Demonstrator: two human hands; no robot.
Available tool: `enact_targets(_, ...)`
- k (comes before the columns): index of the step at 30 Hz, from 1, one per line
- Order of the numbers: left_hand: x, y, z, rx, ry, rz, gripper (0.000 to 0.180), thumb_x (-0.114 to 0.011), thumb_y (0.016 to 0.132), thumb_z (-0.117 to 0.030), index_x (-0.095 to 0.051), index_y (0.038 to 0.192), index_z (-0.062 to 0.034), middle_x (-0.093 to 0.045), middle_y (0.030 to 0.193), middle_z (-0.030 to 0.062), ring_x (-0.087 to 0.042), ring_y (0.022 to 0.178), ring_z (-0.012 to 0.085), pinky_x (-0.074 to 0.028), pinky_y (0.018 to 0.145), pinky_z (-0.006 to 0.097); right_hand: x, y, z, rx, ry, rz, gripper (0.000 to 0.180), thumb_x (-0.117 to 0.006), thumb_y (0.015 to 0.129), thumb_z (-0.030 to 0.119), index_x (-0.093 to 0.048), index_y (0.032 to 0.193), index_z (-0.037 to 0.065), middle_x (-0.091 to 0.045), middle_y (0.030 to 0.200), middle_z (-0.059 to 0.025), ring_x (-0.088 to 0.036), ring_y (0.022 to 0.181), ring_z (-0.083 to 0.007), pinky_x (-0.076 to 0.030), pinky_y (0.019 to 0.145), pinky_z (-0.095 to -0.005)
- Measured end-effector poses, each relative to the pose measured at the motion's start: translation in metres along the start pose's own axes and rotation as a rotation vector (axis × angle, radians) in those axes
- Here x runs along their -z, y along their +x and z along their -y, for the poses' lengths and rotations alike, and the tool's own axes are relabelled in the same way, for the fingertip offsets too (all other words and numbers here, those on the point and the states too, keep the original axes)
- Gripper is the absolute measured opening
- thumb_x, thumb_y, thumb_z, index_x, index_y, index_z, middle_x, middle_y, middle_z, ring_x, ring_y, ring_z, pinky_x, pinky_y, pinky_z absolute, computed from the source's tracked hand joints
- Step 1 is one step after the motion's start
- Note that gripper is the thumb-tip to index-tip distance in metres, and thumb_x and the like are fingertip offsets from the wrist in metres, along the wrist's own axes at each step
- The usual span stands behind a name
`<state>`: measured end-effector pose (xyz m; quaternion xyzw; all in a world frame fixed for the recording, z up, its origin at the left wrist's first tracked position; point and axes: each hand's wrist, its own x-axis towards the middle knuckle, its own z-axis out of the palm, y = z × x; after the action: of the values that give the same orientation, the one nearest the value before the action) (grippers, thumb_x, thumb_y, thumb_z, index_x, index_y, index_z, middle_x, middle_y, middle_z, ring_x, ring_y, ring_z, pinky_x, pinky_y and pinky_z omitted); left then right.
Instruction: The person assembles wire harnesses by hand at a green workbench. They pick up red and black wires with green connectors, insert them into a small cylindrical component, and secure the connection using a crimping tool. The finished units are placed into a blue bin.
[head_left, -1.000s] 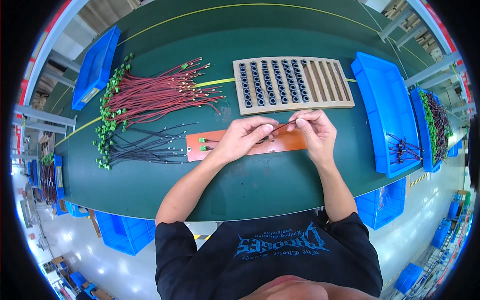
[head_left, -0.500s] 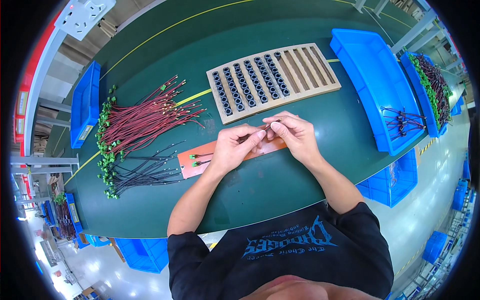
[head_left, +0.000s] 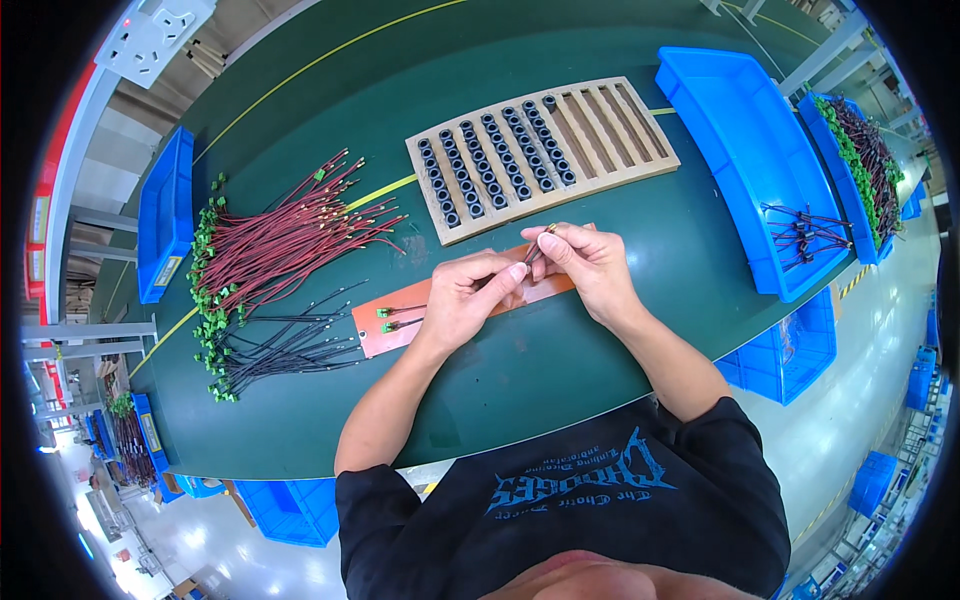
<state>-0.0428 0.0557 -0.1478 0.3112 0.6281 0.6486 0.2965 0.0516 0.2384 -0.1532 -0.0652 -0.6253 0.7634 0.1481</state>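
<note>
Two bare hands meet over the middle of the green tabletop (head_left: 560, 370), above an orange strip (head_left: 390, 325); we go from big to small. Slatted wooden tray (head_left: 545, 150) toward the far edge, rows of black ring cores (head_left: 490, 160) filling its left half; blue bin (head_left: 745, 150) at the right edge; red wire bundle (head_left: 285, 240) and black wire bundle (head_left: 285, 350) fanned toward the left edge. Left hand (head_left: 470, 300) pinches a thin wire pair (head_left: 535, 250); right hand (head_left: 590, 260) pinches the wire's upper end; whether a core sits on it we cannot tell. We judge the step as dressing the wire end; next calls for steady, aligned fingertips.
</note>
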Motion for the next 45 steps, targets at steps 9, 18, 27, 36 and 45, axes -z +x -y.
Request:
enact_targets(9,0.002,0.0,0.003,-0.018,0.001,0.016,0.015,-0.068,0.101,-0.008,-0.077,0.101,0.0038,-0.07,0.084,0.0078,-0.062,0.069,0.0102,-0.049,0.062,0.025,0.0,0.001,-0.003,0.043,-0.072,0.019,0.02,-0.067,0.102,0.011,-0.077,0.094,-0.004,-0.072,0.081,-0.0056,-0.067,0.076,-0.0097,-0.06,0.077,-0.0266)
enact_targets(18,0.016,-0.01,-0.019,-0.153,0.382,-0.001,0.044,-0.083,0.086,-0.008,-0.068,0.127,-0.002,-0.071,0.101,0.0076,-0.068,0.098,0.0177,-0.053,0.086,0.029,0.006,-0.011,0.008,-0.147,-0.176,-0.048,0.019,-0.07,0.101,0.013,-0.078,0.095,-0.004,-0.076,0.086,-0.0087,-0.071,0.076,-0.0113,-0.062,0.068,-0.027)
enact_targets(27,0.019,-0.016,0.004,-0.269,0.688,-0.035,0.036,-0.088,0.078,-0.008,-0.075,0.111,-0.0021,-0.072,0.1,0.0106,-0.068,0.097,0.0256,-0.056,0.084,0.037,0.022,-0.007,-0.004,0.33,-0.825,0.003,0.017,-0.077,0.093,0.015,-0.075,0.085,0.0,-0.074,0.082,-0.0107,-0.066,0.071,-0.0216,-0.05,0.064,-0.0352)
enact_targets(36,0.009,-0.01,0.008,-0.293,0.709,-0.054,0.046,-0.087,0.078,-0.006,-0.07,0.12,-0.0012,-0.071,0.106,0.0116,-0.069,0.098,0.0269,-0.058,0.087,0.037,0.029,-0.005,-0.011,0.381,-0.984,0.036,0.017,-0.079,0.089,0.017,-0.072,0.079,0.005,-0.069,0.078,-0.0043,-0.059,0.078,-0.0225,-0.041,0.076,-0.037)
enact_targets(45,0.016,-0.015,0.008,-0.033,0.455,-0.074,0.035,-0.083,0.081,0.002,-0.062,0.109,-0.0005,-0.067,0.104,0.0094,-0.072,0.096,0.0189,-0.06,0.088,0.032,0.025,-0.005,-0.011,0.426,-0.997,0.04,0.019,-0.078,0.088,0.018,-0.072,0.076,0.005,-0.07,0.078,-0.0042,-0.058,0.078,-0.0225,-0.04,0.078,-0.0383)
